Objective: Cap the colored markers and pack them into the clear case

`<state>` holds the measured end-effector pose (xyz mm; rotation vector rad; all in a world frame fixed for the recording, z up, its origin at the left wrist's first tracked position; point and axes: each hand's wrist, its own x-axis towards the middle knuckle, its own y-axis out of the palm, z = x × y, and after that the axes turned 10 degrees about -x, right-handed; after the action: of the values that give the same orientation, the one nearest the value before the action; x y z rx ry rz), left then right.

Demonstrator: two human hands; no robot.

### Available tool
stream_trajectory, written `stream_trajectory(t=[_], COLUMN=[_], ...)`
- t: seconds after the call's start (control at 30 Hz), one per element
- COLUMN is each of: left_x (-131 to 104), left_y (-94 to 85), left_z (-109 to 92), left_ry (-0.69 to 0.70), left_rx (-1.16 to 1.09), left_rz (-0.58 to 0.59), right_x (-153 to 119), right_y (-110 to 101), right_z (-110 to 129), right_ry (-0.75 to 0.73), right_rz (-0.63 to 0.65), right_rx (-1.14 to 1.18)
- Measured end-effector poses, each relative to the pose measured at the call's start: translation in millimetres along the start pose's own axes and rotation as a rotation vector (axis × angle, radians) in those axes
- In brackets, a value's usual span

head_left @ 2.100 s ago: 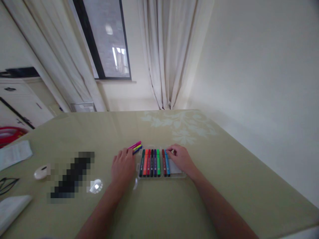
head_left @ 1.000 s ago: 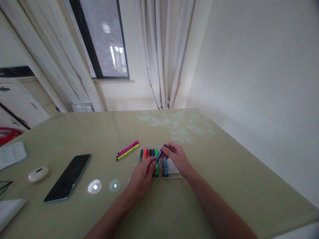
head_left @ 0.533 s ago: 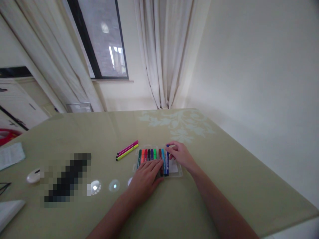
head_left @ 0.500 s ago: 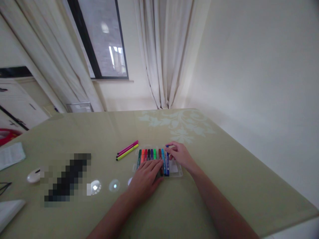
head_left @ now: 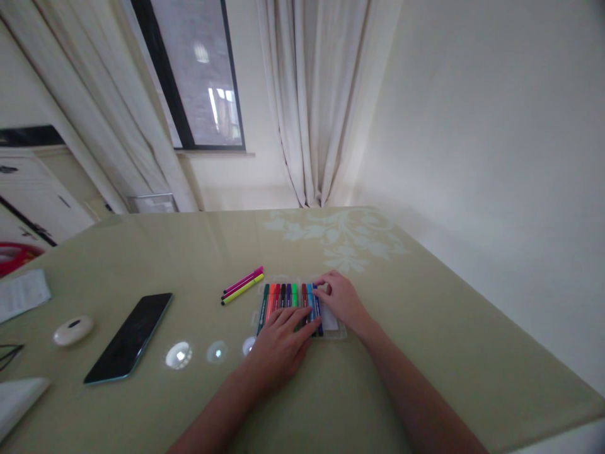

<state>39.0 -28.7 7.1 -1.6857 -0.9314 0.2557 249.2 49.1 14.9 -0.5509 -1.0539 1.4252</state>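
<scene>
A clear plastic case [head_left: 341,334] lies on the table, holding a row of felt-tip markers in several colours. My left hand [head_left: 283,334] rests across the lower part of the row, fingers stretched out over the markers, its index finger reaching the blue ones. At the right end of the row is a dark blue marker [head_left: 318,309], beside a light blue marker [head_left: 310,296]. The fingertips of my right hand [head_left: 340,296] close on the dark blue marker's upper end. To the left of the case, a yellow marker [head_left: 243,289] lies slanted next to magenta ones [head_left: 243,280].
On the left are a black-screened phone [head_left: 130,340], a white rounded object [head_left: 73,330], a paper [head_left: 23,294] and a dark cable [head_left: 9,356]. A wall [head_left: 496,157] borders the table on the right; curtains [head_left: 312,94] hang behind it.
The dark blue marker has gone down into the row, against the light blue one. My left hand's index finger has shifted right onto it.
</scene>
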Motion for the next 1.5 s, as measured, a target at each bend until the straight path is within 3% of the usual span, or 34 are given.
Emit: stream_trajectory(t=[0.27, 0.4, 0.5, 0.6, 0.67, 0.77, 0.93, 1.33, 1.4, 1.5], left_x=[-1, 2, 2, -4, -9, -16, -17, -14, -11, -3], left_y=[3.8, -4.1, -18.4, -33.0, -39.0, -41.9, -41.2, -30.9, -31.6, -26.0], left_z=[-4, 3, 24, 50, 64, 73, 75, 78, 74, 55], left_ry=[-0.033, -0.037, -0.236, -0.509, -0.658, -0.752, -0.779, -0.761, -0.747, -0.620], left_rx=[0.003, -0.062, -0.094, 0.076, 0.236, 0.354, 0.371, 0.269, 0.220, 0.050], left_rz=[0.003, -0.029, -0.203, -0.345, -0.318, -0.238, -0.168, -0.216, -0.259, -0.316], right_x=[-2, -2, -1, -1, 0, -1, -1, -5, -6, -9], right_y=[-5, -5, -4, -3, -3, -4, -5, -3, -3, -2], right_z=[8, 6, 4, 3, 3, 4, 4, 19, 22, 31], right_ry=[-0.047, -0.066, -0.065, -0.058, -0.057, -0.061, -0.066, -0.090, -0.100, -0.112], right_rz=[0.074, 0.064, 0.029, 0.005, -0.004, -0.019, -0.052, -0.088, -0.086, -0.053], right_rx=[-0.063, -0.083, -0.101, -0.079, -0.064, -0.058, -0.043, 0.046, 0.063, 0.188])
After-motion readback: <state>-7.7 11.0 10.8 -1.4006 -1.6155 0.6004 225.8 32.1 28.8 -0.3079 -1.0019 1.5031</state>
